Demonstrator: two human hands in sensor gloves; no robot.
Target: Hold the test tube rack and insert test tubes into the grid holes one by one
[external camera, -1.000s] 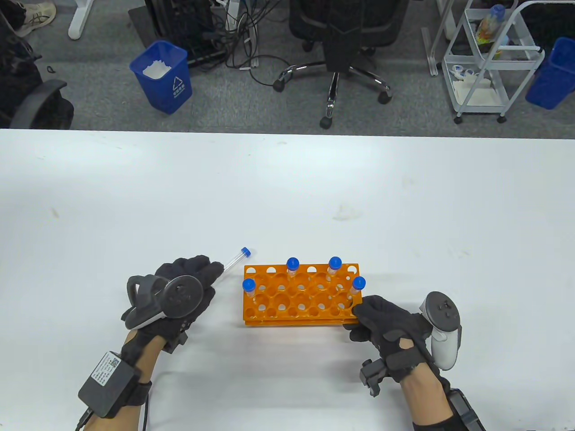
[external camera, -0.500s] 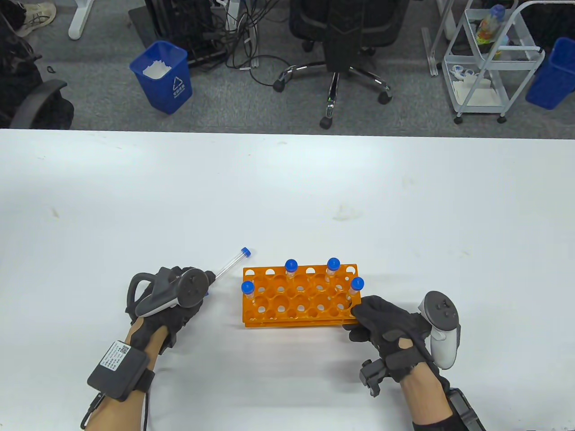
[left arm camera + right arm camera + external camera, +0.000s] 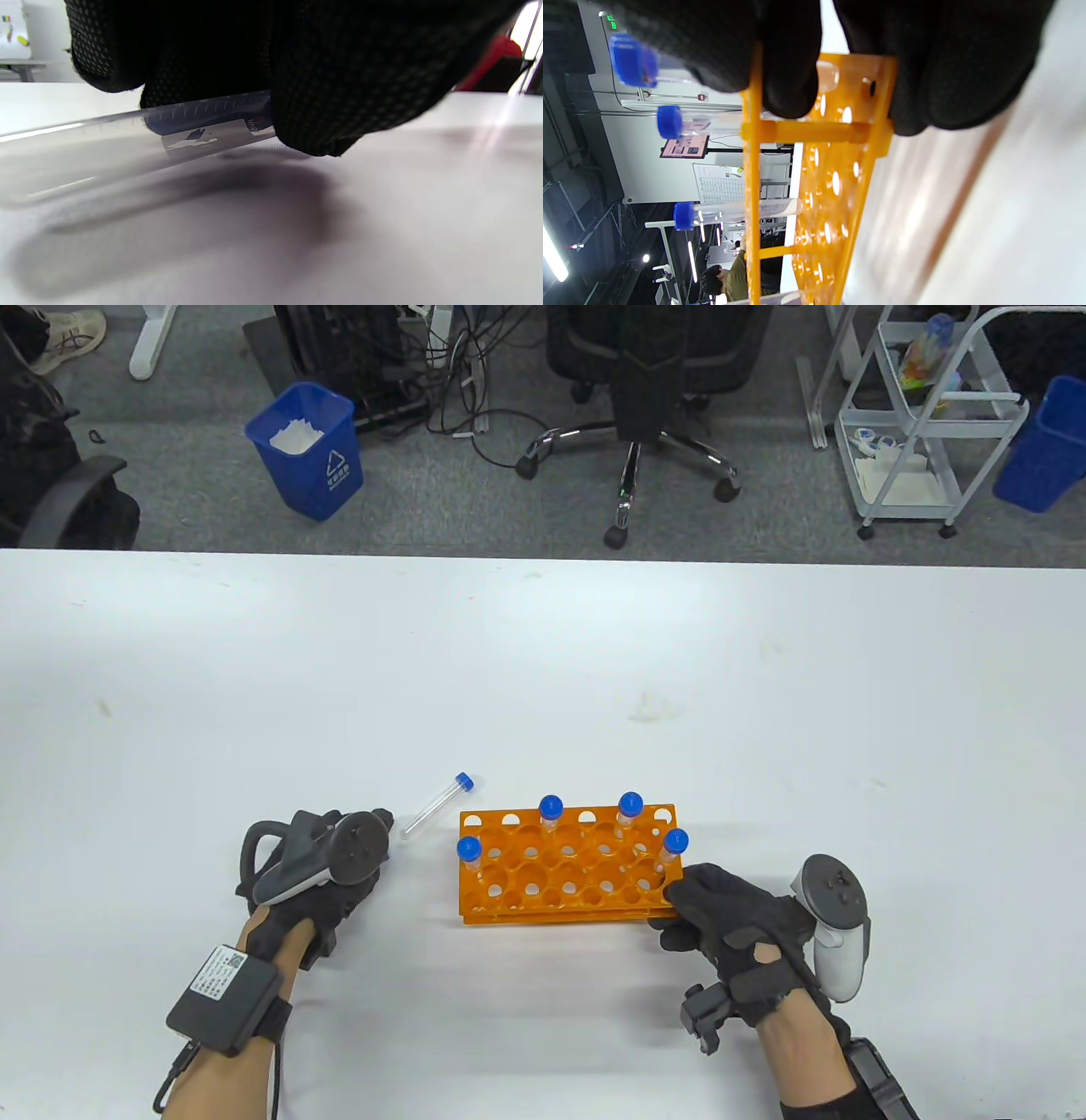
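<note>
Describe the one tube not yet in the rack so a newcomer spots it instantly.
Find the orange rack near the front of the white table. Just off its left end a clear tube lies flat and slanted, by the left hand. Unlike the four blue-capped tubes standing in the rack, it lies on its side, cap pointing away.

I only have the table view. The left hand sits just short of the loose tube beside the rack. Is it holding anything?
Observer: Yes. The left wrist view shows the left hand with its fingers gripping a clear tube just above the table. I cannot tell whether it is the loose tube.
Reviewer: Is the right hand really gripping the rack?
Observer: The right wrist view shows the right hand wrapped over the end of the orange rack, across its top and bottom plates.
Reviewer: How deep do the seated tubes go?
Observer: One seated tube passes through the top plate, and its tip ends between the plates.
</note>
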